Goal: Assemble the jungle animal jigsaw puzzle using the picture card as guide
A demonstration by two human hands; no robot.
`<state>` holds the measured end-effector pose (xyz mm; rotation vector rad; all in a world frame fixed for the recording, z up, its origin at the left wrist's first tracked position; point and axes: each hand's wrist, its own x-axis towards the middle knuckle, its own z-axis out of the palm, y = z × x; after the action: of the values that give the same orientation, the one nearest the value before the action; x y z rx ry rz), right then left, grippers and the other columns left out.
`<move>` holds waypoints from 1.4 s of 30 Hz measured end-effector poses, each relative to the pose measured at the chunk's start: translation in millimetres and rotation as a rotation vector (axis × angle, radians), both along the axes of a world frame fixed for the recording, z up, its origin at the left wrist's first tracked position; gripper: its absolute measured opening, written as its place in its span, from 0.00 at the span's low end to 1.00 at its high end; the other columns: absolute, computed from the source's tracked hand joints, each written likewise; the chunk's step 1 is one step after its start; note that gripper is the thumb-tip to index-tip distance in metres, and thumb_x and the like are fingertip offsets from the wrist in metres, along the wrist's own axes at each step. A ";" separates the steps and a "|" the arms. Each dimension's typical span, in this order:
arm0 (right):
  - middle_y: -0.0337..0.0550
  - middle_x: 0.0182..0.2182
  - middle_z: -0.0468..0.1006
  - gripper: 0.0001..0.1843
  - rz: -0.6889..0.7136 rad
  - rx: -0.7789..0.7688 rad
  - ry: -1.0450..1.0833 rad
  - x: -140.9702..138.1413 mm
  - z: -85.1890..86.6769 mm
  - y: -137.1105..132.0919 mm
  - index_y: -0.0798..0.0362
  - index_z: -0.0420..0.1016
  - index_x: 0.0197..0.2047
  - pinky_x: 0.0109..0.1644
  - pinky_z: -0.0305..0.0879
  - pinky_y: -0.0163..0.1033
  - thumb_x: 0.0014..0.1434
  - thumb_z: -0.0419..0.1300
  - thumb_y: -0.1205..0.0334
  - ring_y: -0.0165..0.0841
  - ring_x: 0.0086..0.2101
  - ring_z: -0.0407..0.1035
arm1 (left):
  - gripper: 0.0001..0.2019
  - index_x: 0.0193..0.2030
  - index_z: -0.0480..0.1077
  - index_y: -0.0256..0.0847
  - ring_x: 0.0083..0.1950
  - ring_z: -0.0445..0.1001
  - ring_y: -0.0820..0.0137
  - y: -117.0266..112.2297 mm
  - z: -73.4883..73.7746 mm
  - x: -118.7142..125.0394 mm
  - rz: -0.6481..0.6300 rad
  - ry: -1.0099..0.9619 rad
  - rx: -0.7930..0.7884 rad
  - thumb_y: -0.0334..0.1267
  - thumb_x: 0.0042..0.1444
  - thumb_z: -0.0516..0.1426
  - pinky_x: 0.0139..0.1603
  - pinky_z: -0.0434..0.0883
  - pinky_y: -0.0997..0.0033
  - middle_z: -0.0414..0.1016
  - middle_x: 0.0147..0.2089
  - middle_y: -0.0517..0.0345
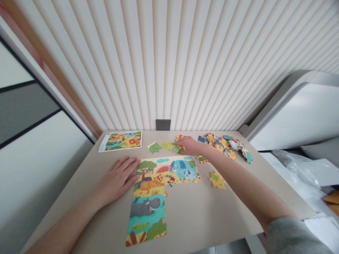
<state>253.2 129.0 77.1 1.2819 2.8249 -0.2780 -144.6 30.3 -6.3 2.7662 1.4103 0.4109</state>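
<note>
My left hand [120, 176] lies flat on the table with its fingers apart, their tips at the upper left edge of a partly joined jigsaw puzzle [148, 206]. The joined part forms an upside-down L with a tree, a leopard, a hippo and blue elephants. Beyond its top edge, my right hand [189, 145] reaches down with bent fingers onto a jigsaw piece [179, 137] in yellow and orange; the hand partly hides the grip. Just left of those fingers lie green pieces [167, 145] and a pale green piece [154, 147].
A printed reference picture [123, 140] lies at the back left. Piled loose pieces [219, 144] occupy the back right. A single yellow piece [217, 180] sits under my right forearm's left side. Behind the table is a ribbed wall with a socket [163, 124].
</note>
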 end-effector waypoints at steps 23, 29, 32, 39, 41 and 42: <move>0.49 0.48 0.85 0.16 -0.411 0.096 -0.001 41.0 16.8 9.6 0.52 0.85 0.49 0.56 0.70 0.41 0.65 0.58 0.67 0.42 0.49 0.78 | 0.28 0.73 0.62 0.49 0.75 0.59 0.53 -1.5 2.4 1.3 0.004 0.030 -0.014 0.56 0.71 0.51 0.75 0.55 0.46 0.64 0.74 0.53; 0.48 0.47 0.85 0.15 -0.345 0.016 -0.005 5.8 -1.9 -3.6 0.50 0.84 0.51 0.50 0.70 0.38 0.65 0.62 0.55 0.41 0.46 0.79 | 0.28 0.73 0.62 0.49 0.75 0.59 0.52 -1.5 2.3 0.8 0.004 0.024 -0.021 0.55 0.71 0.51 0.75 0.56 0.46 0.64 0.74 0.53; 0.49 0.50 0.84 0.20 -0.321 -0.004 -0.016 -3.4 -7.4 -5.4 0.50 0.82 0.55 0.51 0.70 0.38 0.61 0.67 0.53 0.43 0.49 0.78 | 0.28 0.73 0.62 0.49 0.75 0.59 0.52 -2.2 2.8 1.4 0.006 0.016 -0.015 0.55 0.71 0.51 0.75 0.56 0.46 0.64 0.74 0.53; 0.54 0.47 0.83 0.21 -0.317 -0.010 -0.060 -6.6 -9.3 -0.2 0.53 0.84 0.51 0.54 0.68 0.41 0.58 0.69 0.50 0.47 0.51 0.76 | 0.29 0.74 0.62 0.49 0.75 0.59 0.52 -3.2 3.1 2.2 0.022 0.033 -0.025 0.57 0.71 0.51 0.75 0.56 0.44 0.63 0.74 0.53; 0.54 0.47 0.83 0.22 -0.318 -0.003 -0.053 -6.0 -10.6 1.3 0.53 0.83 0.51 0.56 0.67 0.41 0.57 0.70 0.49 0.47 0.52 0.75 | 0.29 0.74 0.62 0.49 0.75 0.59 0.52 -3.4 3.8 2.3 0.021 0.037 -0.027 0.57 0.71 0.51 0.75 0.56 0.44 0.63 0.75 0.53; 0.54 0.49 0.82 0.24 -0.320 0.003 -0.046 -5.7 -11.6 1.8 0.53 0.83 0.52 0.57 0.67 0.41 0.56 0.71 0.49 0.47 0.52 0.75 | 0.29 0.74 0.62 0.49 0.75 0.59 0.52 -3.5 4.1 2.3 0.021 0.036 -0.027 0.57 0.71 0.51 0.75 0.56 0.44 0.63 0.75 0.53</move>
<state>247.5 130.8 65.5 1.7148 2.5740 -0.2471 -142.3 26.8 -2.1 2.7535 1.4423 0.3422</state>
